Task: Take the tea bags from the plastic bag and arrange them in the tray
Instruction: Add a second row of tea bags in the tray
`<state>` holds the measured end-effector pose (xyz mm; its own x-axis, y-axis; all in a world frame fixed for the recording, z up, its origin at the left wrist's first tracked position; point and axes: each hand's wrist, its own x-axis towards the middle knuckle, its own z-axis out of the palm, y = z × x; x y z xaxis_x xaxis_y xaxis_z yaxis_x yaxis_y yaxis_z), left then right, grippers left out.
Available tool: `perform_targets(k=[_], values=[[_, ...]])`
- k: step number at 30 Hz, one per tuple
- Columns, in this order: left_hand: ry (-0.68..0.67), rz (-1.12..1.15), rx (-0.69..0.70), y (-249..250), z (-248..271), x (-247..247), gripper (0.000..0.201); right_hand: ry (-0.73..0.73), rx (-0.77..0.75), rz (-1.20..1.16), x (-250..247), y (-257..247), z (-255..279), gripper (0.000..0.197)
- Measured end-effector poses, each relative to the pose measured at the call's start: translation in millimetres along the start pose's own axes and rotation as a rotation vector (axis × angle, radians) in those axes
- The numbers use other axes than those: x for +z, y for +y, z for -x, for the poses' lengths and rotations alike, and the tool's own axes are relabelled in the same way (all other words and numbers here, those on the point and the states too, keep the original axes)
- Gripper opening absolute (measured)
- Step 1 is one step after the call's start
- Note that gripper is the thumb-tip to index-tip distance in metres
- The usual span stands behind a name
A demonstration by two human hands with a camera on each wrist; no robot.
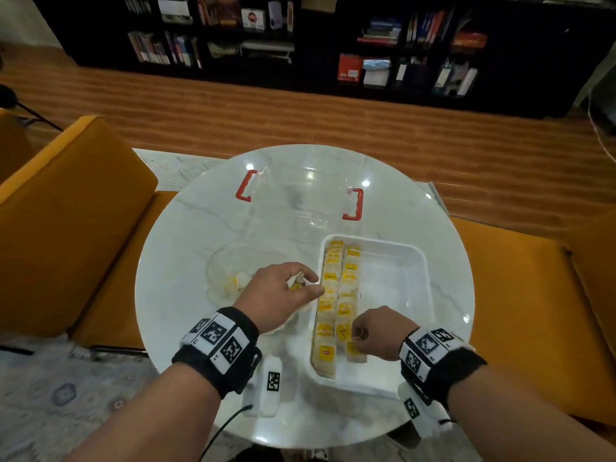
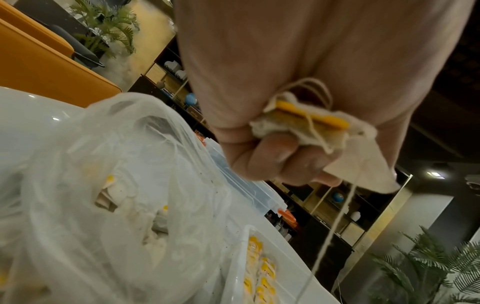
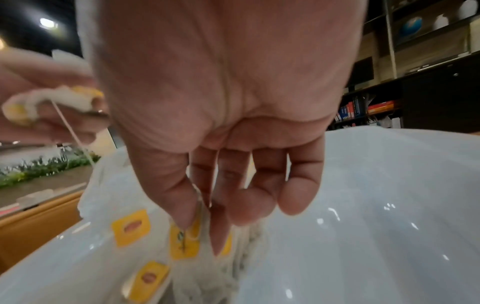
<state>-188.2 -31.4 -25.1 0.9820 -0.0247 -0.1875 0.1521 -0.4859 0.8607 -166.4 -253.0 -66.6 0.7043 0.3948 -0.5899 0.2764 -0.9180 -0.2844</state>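
A white tray (image 1: 393, 278) on the round table holds two rows of yellow-tagged tea bags (image 1: 333, 295) along its left side. My right hand (image 1: 358, 338) reaches into the near end of the second row, and its thumb and forefinger pinch a tea bag (image 3: 184, 240) by its tag there. My left hand (image 1: 310, 285) hovers at the tray's left rim and grips a small bundle of tea bags (image 2: 306, 121) with a string hanging down. The clear plastic bag (image 1: 230, 275) lies left of the tray with more tea bags (image 2: 111, 193) inside.
A clear lid with red handles (image 1: 300, 198) lies behind the tray. The tray's right half (image 3: 363, 205) is bare. Orange seats (image 1: 66, 211) flank the table and a dark bookshelf (image 1: 366, 45) stands beyond it. A cable (image 1: 226, 425) runs from my left wrist.
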Motion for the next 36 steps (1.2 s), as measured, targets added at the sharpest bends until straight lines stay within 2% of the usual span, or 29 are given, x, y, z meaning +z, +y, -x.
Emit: perform_targets(k=[6,12,20,23,25,28,30,32,34,36], values=[[0.007,0.014,0.010,-4,2,-2,0.011,-0.082,0.024,0.021,19,2,-21,0.020],[0.017,0.009,0.000,-7,4,-3,0.012,0.027,0.102,-0.034,18,3,-33,0.014],[0.020,0.052,0.006,0,6,-8,0.013,0.051,0.139,-0.030,20,-3,-36,0.009],[-0.001,0.071,0.023,12,6,-10,0.011,0.139,0.112,-0.094,9,-9,-28,0.020],[-0.024,0.096,0.035,22,4,-12,0.008,0.189,-0.018,-0.227,0,-12,-20,0.036],[-0.069,0.115,0.074,40,-1,-18,0.009,0.153,-0.224,-0.440,-17,-27,-5,0.074],[-0.090,0.150,0.099,51,-3,-23,0.010,0.114,-0.303,-0.506,-26,-40,4,0.082],[-0.072,0.228,0.106,58,-5,-27,0.009,0.110,-0.350,-0.521,-32,-53,10,0.072],[-0.022,0.376,0.080,61,-8,-29,0.007,0.161,-0.448,-0.521,-34,-60,8,0.044],[0.022,0.599,-0.013,60,-12,-29,0.007,0.194,-0.485,-0.551,-36,-63,7,0.021]])
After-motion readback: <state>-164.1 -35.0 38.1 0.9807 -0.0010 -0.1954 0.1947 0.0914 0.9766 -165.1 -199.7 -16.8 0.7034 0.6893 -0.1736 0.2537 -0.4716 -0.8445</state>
